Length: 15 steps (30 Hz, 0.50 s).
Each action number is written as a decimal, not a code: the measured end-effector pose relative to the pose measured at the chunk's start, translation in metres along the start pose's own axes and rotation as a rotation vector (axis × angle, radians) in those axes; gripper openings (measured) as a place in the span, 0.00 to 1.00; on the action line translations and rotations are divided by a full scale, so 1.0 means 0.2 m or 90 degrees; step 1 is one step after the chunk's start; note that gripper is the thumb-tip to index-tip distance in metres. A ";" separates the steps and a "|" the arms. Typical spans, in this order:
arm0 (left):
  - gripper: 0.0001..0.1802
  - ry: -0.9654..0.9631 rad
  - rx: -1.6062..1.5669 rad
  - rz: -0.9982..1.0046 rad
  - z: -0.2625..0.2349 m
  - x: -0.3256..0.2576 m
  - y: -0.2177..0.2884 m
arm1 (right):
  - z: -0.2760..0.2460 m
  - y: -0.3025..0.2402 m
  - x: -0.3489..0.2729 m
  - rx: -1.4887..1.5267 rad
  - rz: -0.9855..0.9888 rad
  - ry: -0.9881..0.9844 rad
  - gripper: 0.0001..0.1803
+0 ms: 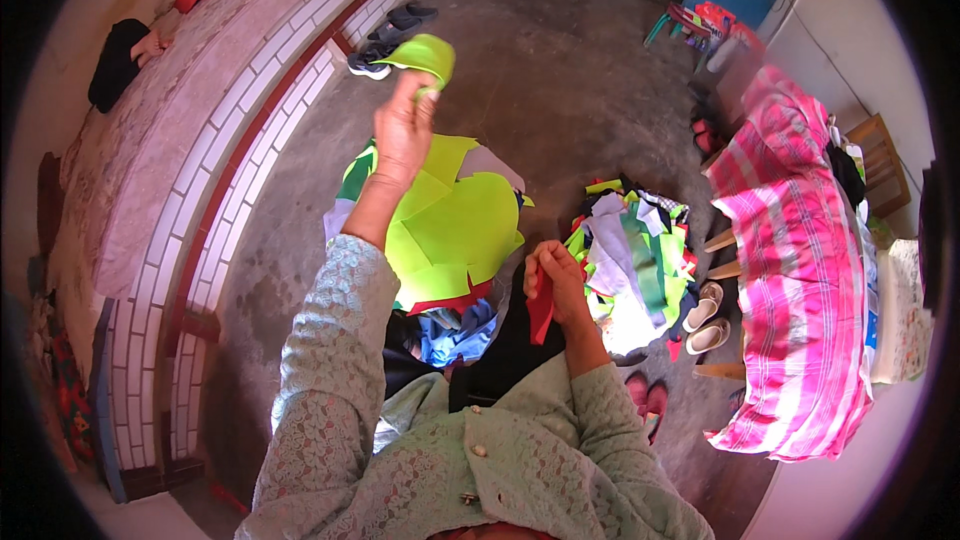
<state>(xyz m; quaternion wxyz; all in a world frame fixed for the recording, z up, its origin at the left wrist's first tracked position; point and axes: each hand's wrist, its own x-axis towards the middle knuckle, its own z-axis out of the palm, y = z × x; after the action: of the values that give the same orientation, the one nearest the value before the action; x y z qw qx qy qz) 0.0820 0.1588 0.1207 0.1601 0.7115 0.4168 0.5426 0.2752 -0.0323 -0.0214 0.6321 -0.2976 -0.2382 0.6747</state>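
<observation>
My left hand point(403, 137) is raised above the floor, its fingers closed on a lime-green fabric piece point(422, 55) that is slightly blurred. Below it lies a broad pile of flat lime-green fabric pieces point(455, 230), with grey, dark green and red ones showing at its edges. Held near my lap, my right hand point(562, 280) pinches a narrow red fabric scrap point(541, 312) that hangs down. To the right of that hand sits a heap of mixed scraps point(645, 255) in grey, green, lime, red and white. Blue cloth point(462, 333) is bunched between the lime pile and my lap.
Right of the scraps are beige slippers point(707, 320) and a table draped in pink checked cloth point(790, 280), its wooden legs showing. A white-tiled raised platform point(215, 180) runs along the left, with dark shoes point(390, 32) beside it. Someone's foot point(150, 47) rests on top.
</observation>
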 end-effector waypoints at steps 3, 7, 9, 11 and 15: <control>0.12 -0.124 0.058 0.145 0.12 -0.16 -0.18 | 0.00 0.00 0.00 0.006 -0.004 -0.013 0.05; 0.15 -0.343 0.148 0.128 0.19 -0.48 -0.41 | -0.01 0.00 0.00 0.019 -0.003 -0.007 0.05; 0.15 -0.381 0.161 0.106 0.18 -0.53 -0.42 | 0.00 0.00 0.00 0.020 -0.003 -0.005 0.05; 0.15 -0.385 0.163 0.086 0.17 -0.55 -0.43 | 0.01 0.00 0.00 0.016 -0.005 -0.005 0.05; 0.15 -0.365 0.130 0.077 0.18 -0.55 -0.41 | 0.01 0.01 0.01 0.010 -0.004 -0.006 0.05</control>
<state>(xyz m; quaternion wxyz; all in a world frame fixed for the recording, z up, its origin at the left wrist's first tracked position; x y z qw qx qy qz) 0.0722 0.1313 -0.0190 0.1662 0.8715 0.3643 0.2833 0.2718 -0.0309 -0.0212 0.6352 -0.2888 -0.2365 0.6761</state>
